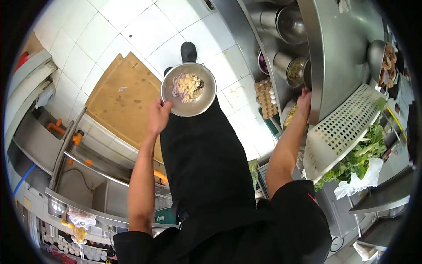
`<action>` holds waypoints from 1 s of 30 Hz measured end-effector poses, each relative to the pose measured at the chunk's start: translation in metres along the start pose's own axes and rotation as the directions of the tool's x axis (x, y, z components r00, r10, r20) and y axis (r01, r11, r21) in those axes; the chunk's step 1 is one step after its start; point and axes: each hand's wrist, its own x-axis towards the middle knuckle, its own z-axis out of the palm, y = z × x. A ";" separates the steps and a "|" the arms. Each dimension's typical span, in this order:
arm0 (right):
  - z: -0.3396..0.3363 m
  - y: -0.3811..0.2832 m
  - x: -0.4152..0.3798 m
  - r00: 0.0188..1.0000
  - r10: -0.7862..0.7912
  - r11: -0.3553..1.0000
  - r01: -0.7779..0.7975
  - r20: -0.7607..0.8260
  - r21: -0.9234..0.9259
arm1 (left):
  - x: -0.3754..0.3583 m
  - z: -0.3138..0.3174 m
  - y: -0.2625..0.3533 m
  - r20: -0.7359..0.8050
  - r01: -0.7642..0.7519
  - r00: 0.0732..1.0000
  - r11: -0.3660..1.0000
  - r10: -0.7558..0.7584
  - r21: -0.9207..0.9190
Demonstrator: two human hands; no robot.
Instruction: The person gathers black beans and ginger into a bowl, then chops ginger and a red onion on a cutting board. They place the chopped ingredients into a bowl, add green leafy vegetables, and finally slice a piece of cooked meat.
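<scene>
My left hand [161,116] grips the rim of a metal bowl [178,108], thumb over the edge, in front of my legs. In the bowl lie chopped purple onion [180,86], minced pale yellow pieces [192,83] and some dark bits. My right hand [304,103] reaches into the shelf under the steel counter, its fingers closed at the lower edge of a dark round metal vessel [307,72]. The counter edge hides part of that vessel. Beside it stands a metal pot [283,64] with greenish food inside, and below my hand a container of yellow food [290,115].
Egg trays [265,97] with several eggs sit on the shelf's floor side. Above, a white perforated basket [338,125] and leafy greens [358,154] rest near the steel counter [338,57]. A brown board [127,97] stands left over white floor tiles [154,31].
</scene>
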 end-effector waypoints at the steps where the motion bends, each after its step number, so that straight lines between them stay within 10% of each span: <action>1: 0.018 -0.007 -0.004 0.996 0.022 0.998 -0.027 0.090 0.055 | 0.005 0.000 0.002 0.019 -0.006 1.000 0.999 0.006 0.039; 7: 0.113 -0.059 -0.041 0.854 -0.050 0.969 -0.086 0.519 0.233 | 0.011 0.003 0.022 0.028 -0.093 0.996 0.986 0.090 0.135; 10: 0.110 -0.072 -0.055 0.889 0.045 0.985 -0.114 0.455 0.127 | 0.006 -0.002 0.034 0.078 -0.069 0.996 0.965 0.050 0.252; 12: 0.069 -0.032 -0.008 0.988 0.060 0.979 -0.030 0.141 -0.201 | 0.004 -0.003 0.033 0.088 -0.102 0.993 0.949 0.080 0.297; 18: 0.108 -0.002 0.036 0.941 -0.230 0.889 0.306 0.246 -0.340 | 0.007 -0.001 0.023 0.072 -0.077 0.996 0.949 0.057 0.305; 23: 0.221 -0.055 0.001 0.851 -0.395 0.895 0.441 0.346 -0.063 | 0.011 0.004 0.038 0.155 -0.121 0.986 0.922 0.068 0.367; 30: 0.196 -0.077 -0.001 0.877 -0.310 0.947 0.251 0.367 0.200 | 0.015 -0.002 0.036 0.226 -0.153 0.971 0.925 0.075 0.348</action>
